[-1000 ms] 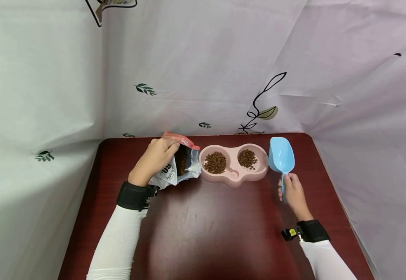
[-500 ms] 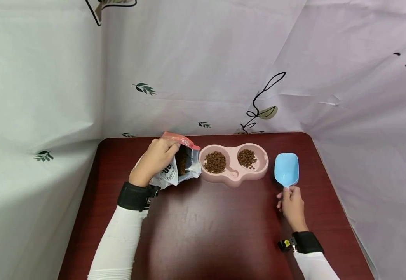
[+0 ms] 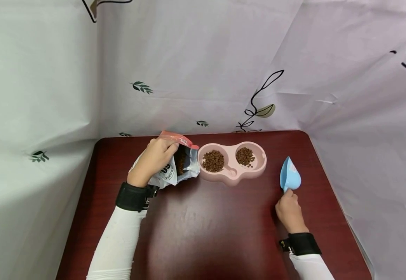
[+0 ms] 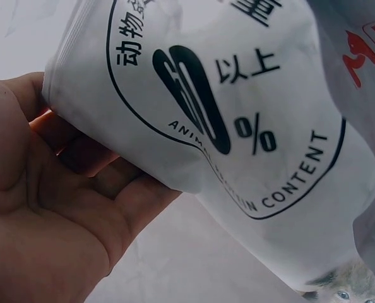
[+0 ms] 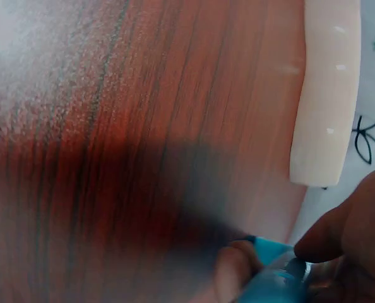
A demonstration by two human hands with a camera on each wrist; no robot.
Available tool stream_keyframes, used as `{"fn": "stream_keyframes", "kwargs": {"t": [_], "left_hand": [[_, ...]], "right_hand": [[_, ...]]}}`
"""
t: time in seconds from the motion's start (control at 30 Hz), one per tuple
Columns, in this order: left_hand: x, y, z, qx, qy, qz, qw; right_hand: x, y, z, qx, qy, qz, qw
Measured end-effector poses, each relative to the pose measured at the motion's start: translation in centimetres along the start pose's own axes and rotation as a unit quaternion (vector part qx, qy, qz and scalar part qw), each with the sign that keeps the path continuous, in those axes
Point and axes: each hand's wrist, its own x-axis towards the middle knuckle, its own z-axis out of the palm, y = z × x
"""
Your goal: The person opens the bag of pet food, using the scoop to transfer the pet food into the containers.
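My left hand grips the upper edge of a white and red pet food bag, which lies with its mouth toward the bowls and brown kibble inside. In the left wrist view, the fingers curl behind the bag's printed side. My right hand holds a light blue scoop by its handle, the scoop turned on its side right of the bowls. The right wrist view shows thumb and fingers round the blue handle. A pink double bowl has kibble in both hollows.
The dark red wooden table carries everything. A pale patterned cloth hangs behind the table's back edge and along both sides. The double bowl stands between the bag and the scoop, its left end close to the bag's mouth.
My right hand has drawn the scoop away from the right bowl, toward me and slightly right, and turned it from facing up onto its side. The left hand and bag stay put.
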Motion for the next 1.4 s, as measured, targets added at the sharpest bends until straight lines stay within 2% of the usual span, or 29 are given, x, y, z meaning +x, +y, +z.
{"fn": "stream_keyframes", "kwargs": {"t": [0.1,0.2,0.27,0.5,0.7,0.87,1.07,1.23,1.4], "left_hand": [[0.0,0.0,0.0,-0.003,-0.004,0.001,1.0],[0.0,0.1,-0.1,-0.003,-0.005,0.004,1.0],[0.0,0.1,0.0,-0.003,-0.005,0.003,1.0],[0.1,0.2,0.1,-0.014,-0.006,0.001,0.9999],[0.1,0.3,0.2,-0.015,-0.006,0.005,0.9999],[0.1,0.3,0.2,-0.009,-0.003,0.006,0.9999],[0.1,0.4,0.2,-0.01,-0.005,0.004,0.9999],[-0.1,0.4,0.3,-0.004,-0.001,0.006,1.0],[0.0,0.5,0.5,0.004,-0.007,0.008,0.9999]], "right_hand": [[-0.4,-0.7,0.5,-0.03,0.06,-0.052,0.996],[-0.8,-1.0,1.3,-0.057,0.118,-0.102,0.986],[-0.9,-1.2,1.7,-0.07,0.132,-0.119,0.982],[-0.7,-1.6,2.3,-0.092,0.05,-0.077,0.992],[-0.3,-1.9,2.7,-0.088,0.011,-0.038,0.995],[-0.2,-2.0,3.1,-0.078,-0.008,-0.018,0.997],[-0.2,-2.4,2.1,-0.093,0.002,0.009,0.996],[0.3,-2.9,1.0,-0.106,0.027,-0.013,0.994],[1.1,-4.0,0.3,-0.09,0.021,-0.06,0.994]]}}
